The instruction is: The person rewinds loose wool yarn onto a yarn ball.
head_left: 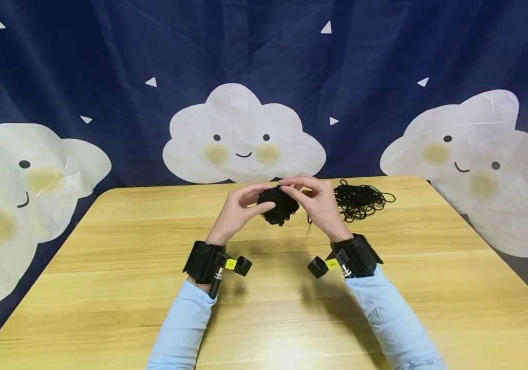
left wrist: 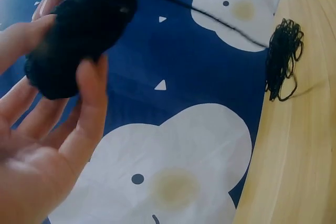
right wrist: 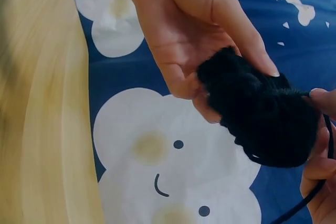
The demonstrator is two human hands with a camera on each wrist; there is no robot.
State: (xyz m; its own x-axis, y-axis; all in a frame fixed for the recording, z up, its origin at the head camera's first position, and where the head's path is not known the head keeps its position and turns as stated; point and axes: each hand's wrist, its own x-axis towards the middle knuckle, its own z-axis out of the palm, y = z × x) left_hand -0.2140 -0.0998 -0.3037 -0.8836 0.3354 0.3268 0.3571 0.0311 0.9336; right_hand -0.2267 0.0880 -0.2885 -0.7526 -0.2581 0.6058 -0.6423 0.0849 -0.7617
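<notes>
A ball of black yarn (head_left: 279,208) is held up over the table, between both hands. My left hand (head_left: 236,208) grips it from the left, and in the left wrist view its thumb and fingers wrap the lower end of the ball (left wrist: 79,40). At the ball's other side, my right hand (head_left: 316,204) pinches the yarn strand against the wound yarn; the right wrist view shows those fingertips at the right edge. From there the strand (left wrist: 210,18) runs down to a loose heap of black yarn (left wrist: 283,59) on the table.
The loose yarn heap (head_left: 361,201) lies in loops near the table's back edge, right of my hands. A wooden table (head_left: 120,288) spreads below. Behind it hangs a dark blue curtain (head_left: 361,61) with white clouds. Both wrists wear black camera bands (head_left: 358,257).
</notes>
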